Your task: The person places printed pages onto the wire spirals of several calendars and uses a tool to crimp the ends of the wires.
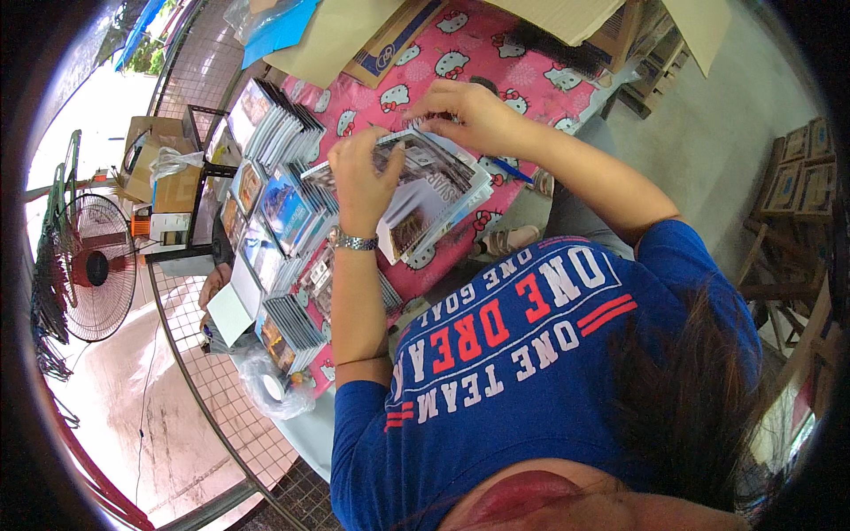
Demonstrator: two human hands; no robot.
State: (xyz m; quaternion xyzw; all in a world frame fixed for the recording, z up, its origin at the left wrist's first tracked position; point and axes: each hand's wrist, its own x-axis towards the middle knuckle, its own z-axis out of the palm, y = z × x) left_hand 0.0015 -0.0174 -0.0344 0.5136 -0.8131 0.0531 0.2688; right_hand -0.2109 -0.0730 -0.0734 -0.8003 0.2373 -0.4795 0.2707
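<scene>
Several spiral-bound notebooks with grey picture covers (pixel 423 202) lie in a loose, slightly fanned pile in front of me. My left hand (pixel 365 173), with a metal watch on its wrist, is closed at the bound edge of the pile, thumb toward the cover. At the far edge my right hand (pixel 465 115) bends its fingers down onto the same notebooks; its fingertips are partly hidden. A slim blue object (pixel 512 170), perhaps a pen, lies right of the pile. Beneath everything spreads a pink cartoon-cat tablecloth (pixel 425 281).
Stacks of notebooks (pixel 285 208) line the table's left side, beside a white sheet (pixel 229 315) and a clear plastic bag (pixel 276 389). Cardboard (pixel 390 44) covers the far edge. A standing fan (pixel 93 265) is beyond the metal grating at left; boxes (pixel 797 177) are stacked at right.
</scene>
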